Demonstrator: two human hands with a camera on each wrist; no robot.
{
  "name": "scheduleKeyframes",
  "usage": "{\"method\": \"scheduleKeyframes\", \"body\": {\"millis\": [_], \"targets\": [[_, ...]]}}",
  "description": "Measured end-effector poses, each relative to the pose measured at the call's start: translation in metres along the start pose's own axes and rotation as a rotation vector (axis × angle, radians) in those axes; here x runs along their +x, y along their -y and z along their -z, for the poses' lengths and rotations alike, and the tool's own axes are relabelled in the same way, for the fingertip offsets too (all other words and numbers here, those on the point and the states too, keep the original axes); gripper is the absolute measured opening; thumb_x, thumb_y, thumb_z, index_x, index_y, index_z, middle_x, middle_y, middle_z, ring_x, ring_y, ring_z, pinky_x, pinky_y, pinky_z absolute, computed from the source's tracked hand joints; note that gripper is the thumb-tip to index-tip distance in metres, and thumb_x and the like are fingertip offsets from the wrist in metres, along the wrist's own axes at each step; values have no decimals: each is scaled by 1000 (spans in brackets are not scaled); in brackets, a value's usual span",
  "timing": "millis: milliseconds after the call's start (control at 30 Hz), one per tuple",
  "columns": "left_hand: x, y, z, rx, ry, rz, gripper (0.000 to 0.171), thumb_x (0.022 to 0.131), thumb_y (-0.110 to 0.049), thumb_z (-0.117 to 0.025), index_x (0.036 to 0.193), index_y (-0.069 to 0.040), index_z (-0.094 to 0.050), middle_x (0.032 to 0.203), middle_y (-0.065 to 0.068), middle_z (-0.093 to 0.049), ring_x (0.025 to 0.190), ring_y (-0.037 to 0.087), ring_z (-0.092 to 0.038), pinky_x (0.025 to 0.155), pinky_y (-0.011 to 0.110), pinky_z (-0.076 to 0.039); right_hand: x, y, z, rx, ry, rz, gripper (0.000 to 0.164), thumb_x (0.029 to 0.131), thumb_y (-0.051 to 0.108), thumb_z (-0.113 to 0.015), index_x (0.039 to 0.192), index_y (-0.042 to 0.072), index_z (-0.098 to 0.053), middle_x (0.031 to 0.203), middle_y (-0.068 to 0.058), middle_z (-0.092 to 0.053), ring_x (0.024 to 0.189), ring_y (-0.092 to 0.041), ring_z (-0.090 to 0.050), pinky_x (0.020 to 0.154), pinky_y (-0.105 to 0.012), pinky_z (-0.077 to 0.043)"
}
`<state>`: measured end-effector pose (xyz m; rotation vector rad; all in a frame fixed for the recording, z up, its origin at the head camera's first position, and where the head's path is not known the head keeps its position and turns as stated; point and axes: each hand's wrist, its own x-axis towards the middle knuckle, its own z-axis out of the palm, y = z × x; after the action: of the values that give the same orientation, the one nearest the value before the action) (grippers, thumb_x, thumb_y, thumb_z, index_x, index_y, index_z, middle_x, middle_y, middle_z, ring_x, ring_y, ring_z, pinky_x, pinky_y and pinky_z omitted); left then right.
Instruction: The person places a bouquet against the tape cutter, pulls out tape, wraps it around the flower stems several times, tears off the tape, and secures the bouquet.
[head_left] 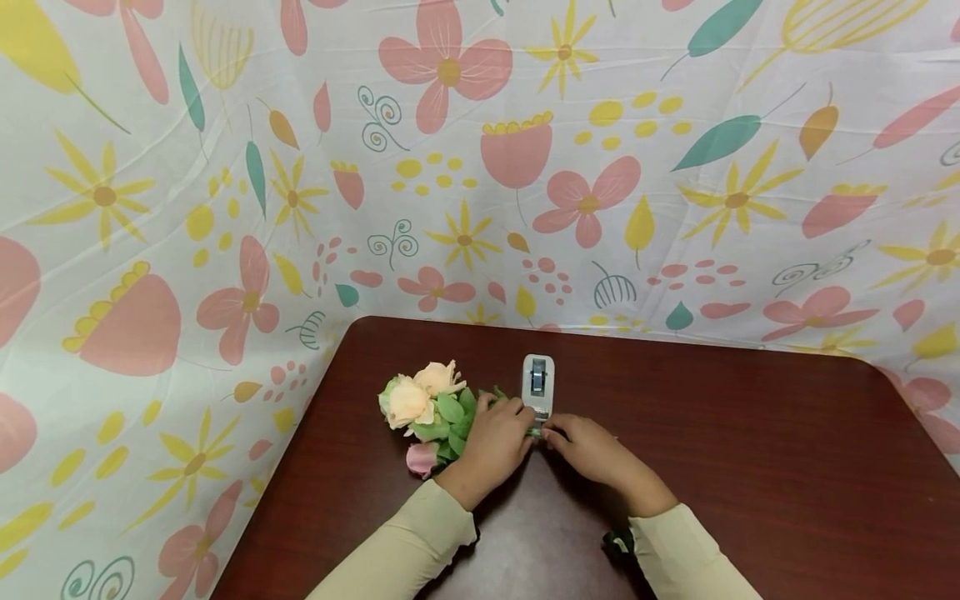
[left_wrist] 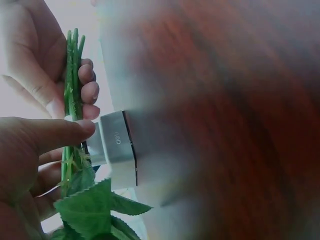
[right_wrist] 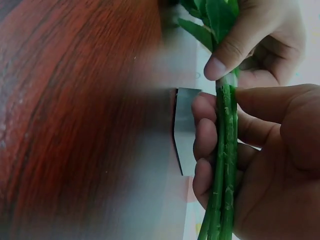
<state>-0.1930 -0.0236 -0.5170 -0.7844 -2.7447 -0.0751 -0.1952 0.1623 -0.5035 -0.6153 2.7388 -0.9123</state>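
Note:
A bunch of flowers lies on its side, with cream roses (head_left: 411,403), a pink rose (head_left: 422,458) and green leaves (left_wrist: 90,207) to the left. My left hand (head_left: 495,437) grips its green stems (left_wrist: 74,95) just below the leaves, thumb across them. Close beside it, my right hand (head_left: 592,450) has its fingers curled round the lower stems, as the right wrist view shows. A band of clear tape (right_wrist: 227,80) wraps the stems between the two hands. Right behind the hands stands a pale tape dispenser (head_left: 537,387), its cutting end toward them.
The dark red-brown table (head_left: 750,433) stretches away to the right. A flower-patterned cloth (head_left: 600,275) hangs along its back and left sides. Dark straps (head_left: 618,543) show at the sleeve cuffs.

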Motion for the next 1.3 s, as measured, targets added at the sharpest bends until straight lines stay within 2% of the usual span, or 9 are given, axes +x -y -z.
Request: {"method": "scheduleKeyframes", "body": {"millis": [267, 467, 733, 1000, 1300], "targets": [[3, -2, 4, 12, 22, 30, 31, 88, -38, -78, 113, -21, -69, 108, -3, -65, 106, 18, -64, 111, 53, -39, 1, -1, -1, -1, -34, 17, 12, 103, 18, -58, 99, 14, -69, 91, 4, -64, 84, -9, -58, 75, -33, -48], [6, -3, 6, 29, 63, 56, 27, 91, -39, -73, 109, -19, -72, 111, -1, -64, 112, 20, -62, 114, 58, -35, 1, -2, -2, -13, -70, 14, 9, 101, 19, -61, 104, 15, -69, 101, 1, -67, 93, -13, -63, 81, -38, -51], [7, -3, 16, -23, 92, 78, 22, 97, -38, -66, 104, -19, -74, 111, 1, -68, 118, 24, -60, 116, 69, -26, 2, -2, -5, -53, -155, 27, 10, 96, 15, -68, 106, 13, -69, 106, -4, -69, 104, -23, -66, 88, -45, -53], [8, -3, 15, -39, 117, 106, 26, 99, -41, -62, 107, -19, -75, 110, 0, -71, 114, 23, -63, 114, 66, -31, 4, -4, -8, -83, -236, 37, 13, 91, 12, -74, 102, 14, -69, 102, -3, -68, 102, -23, -67, 87, -45, -53], [8, 0, 8, -142, 128, 125, 22, 98, -38, -65, 110, -21, -72, 109, -2, -71, 111, 20, -63, 111, 58, -37, 3, -3, -9, -62, -229, 11, 12, 91, 11, -74, 102, 13, -69, 105, -4, -69, 103, -24, -68, 88, -45, -54]]}}
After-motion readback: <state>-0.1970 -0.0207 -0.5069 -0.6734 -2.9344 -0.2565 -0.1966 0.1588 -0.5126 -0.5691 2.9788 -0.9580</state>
